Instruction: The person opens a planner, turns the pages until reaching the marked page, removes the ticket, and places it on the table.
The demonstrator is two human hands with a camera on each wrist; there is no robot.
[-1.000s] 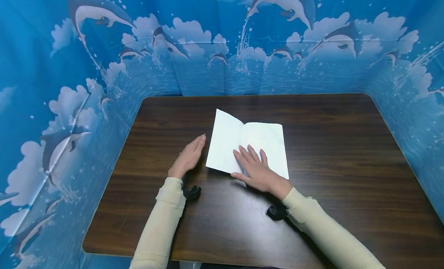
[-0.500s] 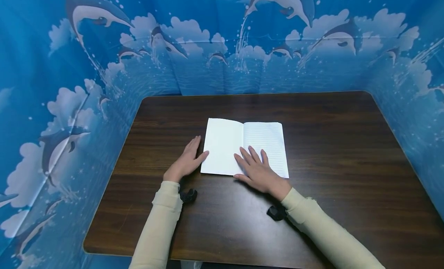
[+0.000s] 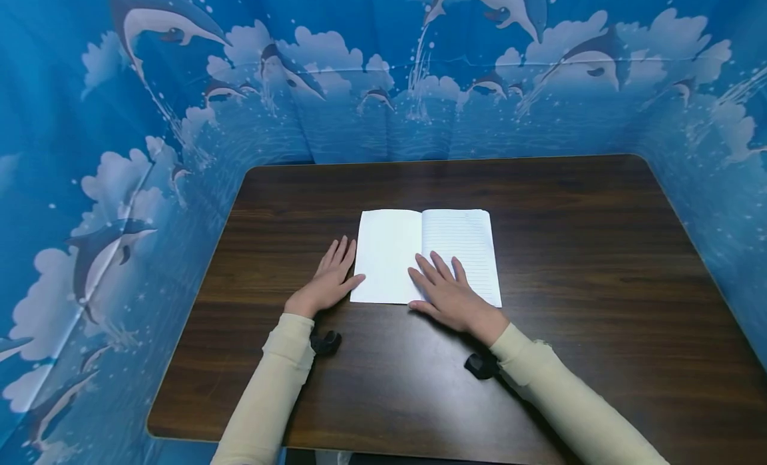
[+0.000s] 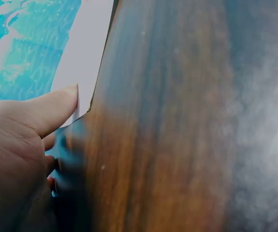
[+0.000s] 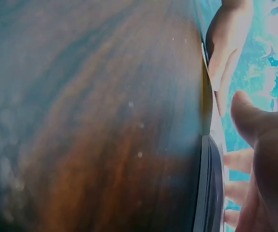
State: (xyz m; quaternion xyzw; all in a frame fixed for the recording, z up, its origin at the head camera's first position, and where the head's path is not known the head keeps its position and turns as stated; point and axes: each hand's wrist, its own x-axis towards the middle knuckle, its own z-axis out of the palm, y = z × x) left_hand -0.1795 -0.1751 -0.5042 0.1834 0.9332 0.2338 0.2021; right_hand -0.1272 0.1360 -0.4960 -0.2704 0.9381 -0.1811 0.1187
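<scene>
Notebook (image 3: 389,248) lies open and nearly flat on the dark wooden surface (image 3: 575,272), between the two hands, its left page plain white and its right page ruled with lines. The left hand (image 3: 326,284) rests at the left side: its fingers lie slightly parted along the wood just beside the page, while the thumb crosses the lower part of that edge. Its grip is spread and, as far as the head view shows, pinches nothing. The right hand (image 3: 452,302) is palm down at the lower part of the notebook, fingers fanned across the fold onto both pages, thumb at the bottom edge of the left one; its grip is spread too, and how firmly it presses I cannot tell. The right wrist view suggests a thicker stack on the right side, so the notebook seems opened near the front. The step in hand looks like settling the pages flat. The next move, I judge, calls for the right hand to serve as anchor while the left either smooths its page or works a fingertip under the left edge to lift it, gently, since a thin leaf could crease.
</scene>
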